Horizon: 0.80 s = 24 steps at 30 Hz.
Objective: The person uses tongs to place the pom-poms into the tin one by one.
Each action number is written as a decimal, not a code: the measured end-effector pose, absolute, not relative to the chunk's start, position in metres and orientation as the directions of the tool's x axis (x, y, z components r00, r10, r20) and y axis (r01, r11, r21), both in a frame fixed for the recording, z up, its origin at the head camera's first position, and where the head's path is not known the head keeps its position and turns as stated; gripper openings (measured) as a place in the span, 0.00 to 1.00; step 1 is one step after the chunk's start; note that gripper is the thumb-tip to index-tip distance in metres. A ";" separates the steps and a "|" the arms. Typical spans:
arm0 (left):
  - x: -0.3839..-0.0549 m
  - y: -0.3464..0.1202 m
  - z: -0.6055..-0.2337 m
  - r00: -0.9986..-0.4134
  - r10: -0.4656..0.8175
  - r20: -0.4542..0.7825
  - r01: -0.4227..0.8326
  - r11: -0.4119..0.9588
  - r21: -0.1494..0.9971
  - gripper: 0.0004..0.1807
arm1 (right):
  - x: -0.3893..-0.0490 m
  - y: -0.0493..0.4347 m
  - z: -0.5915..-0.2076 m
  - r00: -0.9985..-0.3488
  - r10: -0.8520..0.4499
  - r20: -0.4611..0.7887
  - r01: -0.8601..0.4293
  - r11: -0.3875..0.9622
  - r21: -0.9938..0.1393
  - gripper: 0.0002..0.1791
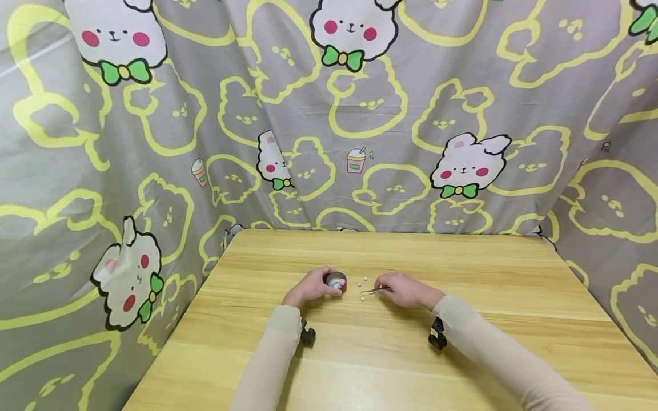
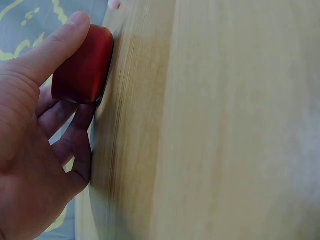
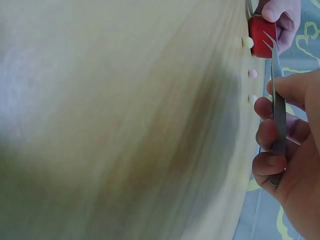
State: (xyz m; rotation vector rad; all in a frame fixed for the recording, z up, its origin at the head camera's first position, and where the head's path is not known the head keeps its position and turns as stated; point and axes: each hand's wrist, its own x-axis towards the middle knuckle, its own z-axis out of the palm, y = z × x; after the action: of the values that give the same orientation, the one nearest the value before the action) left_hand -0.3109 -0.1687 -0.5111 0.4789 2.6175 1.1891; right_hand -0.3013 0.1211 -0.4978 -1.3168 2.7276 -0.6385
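Note:
My left hand [image 1: 312, 284] holds a small red tin [image 2: 84, 65], thumb on one side and fingers round the other. Inside the tin, small pastel-coloured pieces [image 1: 336, 282] show in the head view. Metal tweezers [image 3: 279, 117] with slim pointed tips are pinched in my right hand [image 1: 403, 289]. Their two tips stand apart, pointing towards the tin. Three little balls lie on the table between the hands: a yellow one [image 3: 247, 42] close by the tweezer tips, a pink one [image 3: 252, 73] and a pale one [image 3: 252, 99].
The wooden table [image 1: 370, 365] spreads under both arms. A grey curtain [image 1: 329, 188] with cartoon animals hangs round its back and sides. Black wrist cameras sit on the left sleeve [image 1: 277, 348] and the right sleeve [image 1: 493, 348].

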 end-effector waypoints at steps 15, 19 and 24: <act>-0.309 -0.167 -0.509 -0.923 0.378 -0.069 0.193 0.612 0.767 0.26 | -0.299 0.114 -0.505 -0.624 -0.771 0.129 -0.751 0.546 -0.370 0.04; -0.310 -0.166 -0.510 -0.926 0.370 -0.074 0.183 0.611 0.771 0.26 | -0.299 0.113 -0.506 -0.626 -0.770 0.122 -0.750 0.551 -0.365 0.04; -0.310 -0.167 -0.510 -0.926 0.369 -0.073 0.177 0.599 0.781 0.26 | -0.299 0.113 -0.507 -0.621 -0.773 0.126 -0.756 0.549 -0.358 0.04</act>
State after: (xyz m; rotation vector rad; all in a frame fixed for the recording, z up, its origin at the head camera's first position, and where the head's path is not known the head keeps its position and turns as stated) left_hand -0.3101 -0.1665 -0.5104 0.4511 2.5994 1.2332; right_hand -0.2993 0.1125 -0.5067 -1.3454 2.7234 -0.5947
